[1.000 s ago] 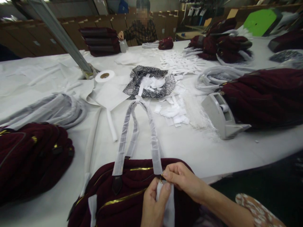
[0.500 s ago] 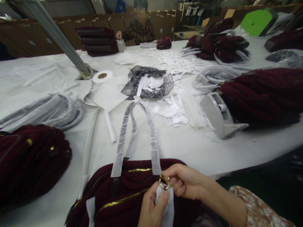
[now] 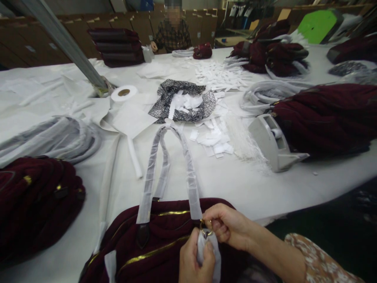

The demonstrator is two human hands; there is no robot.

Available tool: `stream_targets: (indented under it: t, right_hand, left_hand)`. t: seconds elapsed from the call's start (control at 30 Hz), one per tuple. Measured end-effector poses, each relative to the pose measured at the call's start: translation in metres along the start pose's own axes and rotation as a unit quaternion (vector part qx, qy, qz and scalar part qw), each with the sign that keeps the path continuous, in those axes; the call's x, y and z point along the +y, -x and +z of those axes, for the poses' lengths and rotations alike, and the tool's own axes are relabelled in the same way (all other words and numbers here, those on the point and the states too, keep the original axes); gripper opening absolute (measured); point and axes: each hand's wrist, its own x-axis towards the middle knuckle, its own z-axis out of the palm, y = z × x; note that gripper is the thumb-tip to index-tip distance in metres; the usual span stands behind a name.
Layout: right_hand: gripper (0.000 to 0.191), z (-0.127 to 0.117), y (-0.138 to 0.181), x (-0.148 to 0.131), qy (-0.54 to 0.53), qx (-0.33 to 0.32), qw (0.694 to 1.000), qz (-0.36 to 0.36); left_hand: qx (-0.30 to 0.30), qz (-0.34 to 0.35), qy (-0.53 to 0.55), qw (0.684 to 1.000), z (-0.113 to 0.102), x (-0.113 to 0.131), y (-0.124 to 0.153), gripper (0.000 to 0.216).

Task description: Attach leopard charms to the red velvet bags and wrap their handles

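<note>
A burgundy handbag with gold zips lies at the table's near edge. Its handles stand up, wrapped in whitish film. Beside the base of the right-hand handle is a gold ring. My left hand is closed, thumb on top, on a white-wrapped tag hanging from that ring. Against the ring's upper side, my right hand is closed in a pinch; its fingertips partly hide the metal. A white strip hangs from the bag's left zip.
Burgundy bags lie stacked at left and right. A grey tape dispenser, a white roll and paper scraps sit on the table. A slanted metal post rises at left. One person is across the table.
Both hands stay at the ring; my left hand and the tag have shifted slightly right. The view has moved a little. Across the table, the person's hand has shifted slightly right.
</note>
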Motion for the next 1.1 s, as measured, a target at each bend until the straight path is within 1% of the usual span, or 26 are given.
stream_targets:
  t: [0.07, 0.17, 0.23, 0.3, 0.37, 0.43, 0.47, 0.5, 0.57, 0.63, 0.73, 0.8, 0.93, 1.0, 1.1]
  right_hand:
    - [0.022, 0.0, 0.001, 0.003, 0.009, -0.009, 1.0, -0.026]
    - [0.023, 0.001, 0.004, 0.007, 0.027, -0.02, 0.996, -0.088]
    - [0.022, 0.002, 0.007, 0.011, 0.059, -0.012, 0.989, -0.135]
    - [0.025, 0.002, 0.011, 0.016, 0.123, 0.014, 0.975, -0.183]
    - [0.025, 0.003, 0.015, 0.02, 0.205, 0.072, 0.943, -0.251]
    - [0.022, 0.004, 0.019, 0.023, 0.281, 0.151, 0.893, -0.317]
    - [0.021, 0.005, 0.021, 0.024, 0.312, 0.183, 0.87, -0.336]
    - [0.022, 0.006, 0.023, 0.025, 0.339, 0.201, 0.852, -0.344]
    - [0.019, 0.008, 0.026, 0.027, 0.385, 0.206, 0.836, -0.333]
    - [0.015, 0.009, 0.027, 0.028, 0.403, 0.2, 0.832, -0.324]
    - [0.017, 0.009, 0.025, 0.03, 0.386, 0.195, 0.842, -0.321]
    - [0.02, 0.009, 0.023, 0.031, 0.376, 0.197, 0.849, -0.314]
    - [0.026, 0.009, 0.02, 0.035, 0.368, 0.218, 0.847, -0.315]
    - [0.028, 0.008, 0.019, 0.036, 0.362, 0.215, 0.849, -0.318]
    - [0.027, 0.005, 0.016, 0.038, 0.344, 0.198, 0.862, -0.316]
  left_hand:
    - [0.011, -0.002, -0.005, 1.0, 0.0, 0.0, 0.001, 0.027]
    - [0.043, -0.022, 0.003, 0.999, -0.001, 0.002, 0.003, 0.027]
    - [0.053, -0.033, 0.007, 0.998, -0.001, 0.004, 0.004, 0.027]
    - [0.059, -0.04, 0.009, 0.997, 0.0, 0.004, 0.005, 0.025]
    - [0.067, -0.041, 0.006, 0.997, 0.001, 0.005, 0.006, 0.022]
    - [0.07, -0.033, -0.002, 0.997, 0.002, 0.005, 0.006, 0.019]
    - [0.07, -0.027, -0.006, 0.997, 0.003, 0.005, 0.006, 0.017]
    - [0.069, -0.019, -0.012, 0.997, 0.003, 0.005, 0.006, 0.016]
    - [0.058, 0.008, -0.026, 0.998, 0.004, 0.004, 0.005, 0.014]
    - [0.043, 0.039, -0.049, 0.997, 0.005, 0.003, 0.004, 0.014]
    - [0.027, 0.064, -0.091, 0.993, 0.006, 0.001, 0.004, 0.015]
    - [0.022, 0.065, -0.112, 0.991, 0.006, 0.001, 0.004, 0.015]
    - [0.016, 0.053, -0.129, 0.99, 0.006, 0.002, 0.003, 0.012]
    - [0.013, 0.041, -0.123, 0.991, 0.005, 0.004, 0.002, 0.012]
    - [0.008, 0.031, -0.105, 0.994, 0.005, 0.005, 0.001, 0.012]
